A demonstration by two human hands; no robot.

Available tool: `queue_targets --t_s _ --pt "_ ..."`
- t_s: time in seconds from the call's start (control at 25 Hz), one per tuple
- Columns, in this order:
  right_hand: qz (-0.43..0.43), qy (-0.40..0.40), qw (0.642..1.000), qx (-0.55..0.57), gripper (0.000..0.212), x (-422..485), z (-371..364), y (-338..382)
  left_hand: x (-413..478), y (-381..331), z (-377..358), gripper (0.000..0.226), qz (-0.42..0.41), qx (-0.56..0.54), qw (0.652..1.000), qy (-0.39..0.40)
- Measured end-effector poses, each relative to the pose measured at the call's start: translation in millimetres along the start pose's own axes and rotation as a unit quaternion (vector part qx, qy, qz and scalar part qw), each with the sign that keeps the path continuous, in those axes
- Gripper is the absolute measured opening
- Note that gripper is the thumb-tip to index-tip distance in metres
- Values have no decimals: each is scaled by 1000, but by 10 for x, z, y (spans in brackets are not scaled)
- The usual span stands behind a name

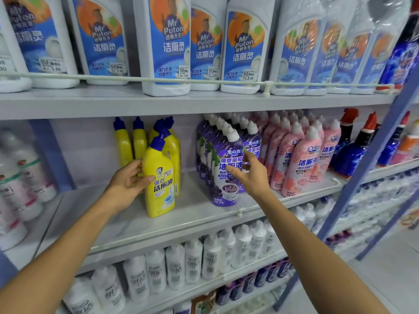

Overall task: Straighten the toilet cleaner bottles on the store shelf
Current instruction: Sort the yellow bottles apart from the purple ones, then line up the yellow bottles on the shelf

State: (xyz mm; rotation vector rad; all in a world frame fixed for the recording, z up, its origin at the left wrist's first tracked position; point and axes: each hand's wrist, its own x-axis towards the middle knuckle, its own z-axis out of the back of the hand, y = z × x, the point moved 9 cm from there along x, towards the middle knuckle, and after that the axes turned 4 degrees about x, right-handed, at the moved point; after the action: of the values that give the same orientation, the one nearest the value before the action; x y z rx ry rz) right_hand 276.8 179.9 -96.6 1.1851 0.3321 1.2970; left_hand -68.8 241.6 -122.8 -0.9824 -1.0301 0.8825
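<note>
Two hands are up at the middle shelf [192,214]. The left hand [130,181] has its grip curled round the front yellow bottle [159,177], thumb across the label and fingers behind. My read is that it means to square the bottle to the shelf's front edge, since it stands well forward of the other yellow bottles [139,141] near the back. The right hand [251,175] hovers with its grip spread, holding nothing, fingers over the label of the front purple bottle [226,164]; touching or not, I can't tell. Pink bottles [301,159] pack in just beside, toward the right end. It's a grey store shelf. Big white bottles [167,46] sit above behind a thin rail [113,77], small white bottles [192,259] below, pale floor [385,279] at lower right.
</note>
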Motion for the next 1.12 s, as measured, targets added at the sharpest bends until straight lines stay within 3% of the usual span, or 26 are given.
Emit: queue_targets --t_s 0.16,0.52,0.72,0.92,1.12 --pt "-9 19 1000 12 88 -36 28 25 -47 2 130 35 5 6 1000 9" --pt "7 -20 979 200 70 -389 387 455 -107 -107 222 48 -14 22 999 -40" --pt "-12 91 953 288 65 -432 -178 781 -29 -289 194 51 -56 56 993 -88" --pt "-34 130 956 262 65 -113 -900 800 15 -204 354 54 -44 80 994 -57" --pt "17 133 979 153 68 437 -1525 897 56 -227 632 55 -56 137 988 -53"
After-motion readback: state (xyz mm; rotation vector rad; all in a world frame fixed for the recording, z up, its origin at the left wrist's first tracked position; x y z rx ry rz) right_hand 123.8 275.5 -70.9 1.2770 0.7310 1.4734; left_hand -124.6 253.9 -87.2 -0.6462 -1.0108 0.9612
